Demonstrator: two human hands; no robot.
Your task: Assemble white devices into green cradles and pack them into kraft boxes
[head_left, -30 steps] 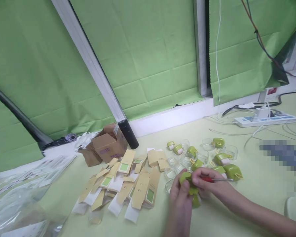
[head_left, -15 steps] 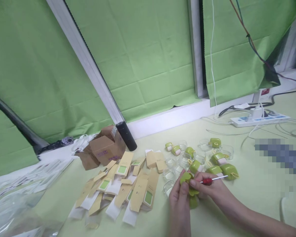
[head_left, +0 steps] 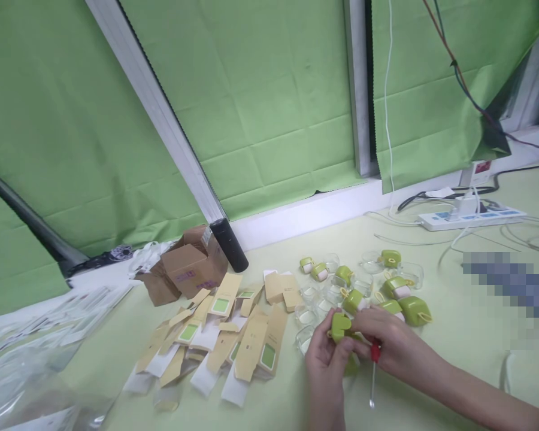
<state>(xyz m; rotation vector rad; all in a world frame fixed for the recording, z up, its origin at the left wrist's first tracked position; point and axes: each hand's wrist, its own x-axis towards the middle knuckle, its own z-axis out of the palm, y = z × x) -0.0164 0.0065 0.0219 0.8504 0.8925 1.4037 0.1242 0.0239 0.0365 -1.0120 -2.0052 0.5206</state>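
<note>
Low on the right side of the table, my left hand is closed around a small green plastic case. My right hand meets it from the other side, its fingertips at the case. A screwdriver with a red handle is held in that same hand, its metal shaft slanting down toward me. Part of the case is covered by my fingers. Just beyond my hands lie several similar green cases with loops, some with a pale panel. Clear plastic shells are mixed in among them.
Opened tan cartons lie heaped to the left of my hands. Behind them are a brown cardboard box and a black cylinder. A power strip with cables is at the back right. Clear plastic bags lie at far left.
The screwdriver has swung in my right hand from pointing right to pointing down toward me. My right fingers have shifted on the green case, showing more of its top.
</note>
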